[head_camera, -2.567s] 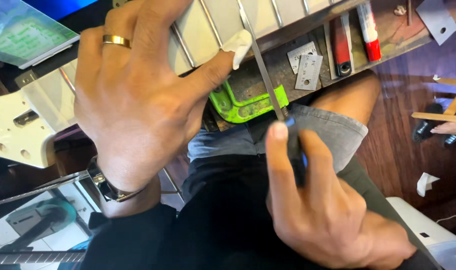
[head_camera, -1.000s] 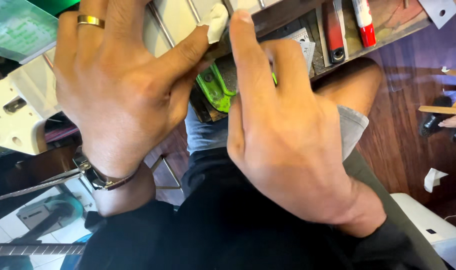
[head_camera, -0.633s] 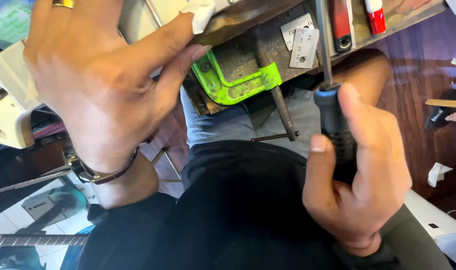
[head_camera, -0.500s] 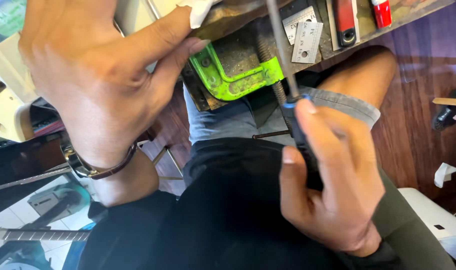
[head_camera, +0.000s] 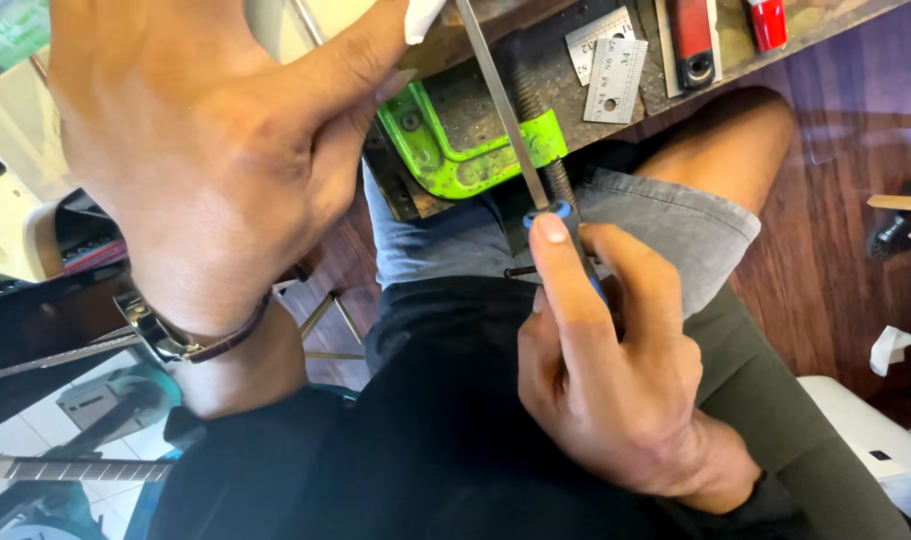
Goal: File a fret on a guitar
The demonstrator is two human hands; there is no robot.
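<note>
Filing is the step in hand, judging by how the tool sits: the right hand (head_camera: pixel 616 390), lower centre of the frame, is wrapped tight around the blue handle of a slim metal file (head_camera: pixel 501 95), index finger stretched along the handle toward the blade, and the blade runs up and to the left until it leaves the picture at the top edge. The left hand (head_camera: pixel 206 160) fills the upper left, fingers curled over the pale edge of a guitar neck (head_camera: pixel 276 20), with a small white cloth (head_camera: pixel 421 15) pinched under the thumb at the top of the frame. Below the file, a green clamp (head_camera: pixel 456 140) grips the worn wooden bench (head_camera: pixel 546 60), its threaded screw hanging down toward the person's lap. Two small steel rulers (head_camera: pixel 606 65) lie flat on the bench at upper centre, and a red-handled tool (head_camera: pixel 691 40) lies just right of them. Where the file's tip meets the work is cut off by the frame, so contact cannot be told. A further stroke would call for a level blade, light pressure from the index finger, and the left hand bracing the neck so it does not shift. A crumpled scrap of paper (head_camera: pixel 891 345) lies on the dark wooden floor at the right.
</note>
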